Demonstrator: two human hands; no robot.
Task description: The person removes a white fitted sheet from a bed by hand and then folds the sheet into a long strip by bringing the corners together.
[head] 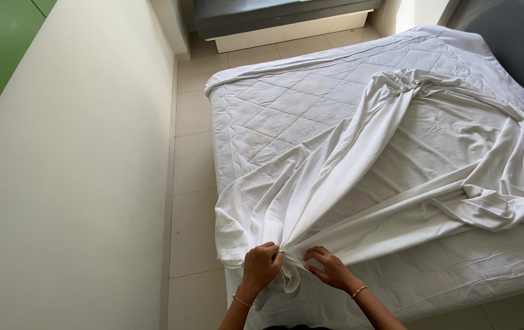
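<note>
Two hands (262,264) (329,267), one white sheet (396,146) (crumpled), one mattress (274,104), two bracelets (241,300).

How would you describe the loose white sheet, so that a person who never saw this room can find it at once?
Start at the bed with the quilted mattress cover. The loose white sheet lies crumpled across it, gathered at the near corner in the left hand and right hand. Unlike the flat, diamond-stitched cover, it is smooth and bunched into long folds.

Narrow tiled floor strip (191,183) between cream wall (78,183) and mattress (262,104), bunched sheet (396,153) across bed.
</note>
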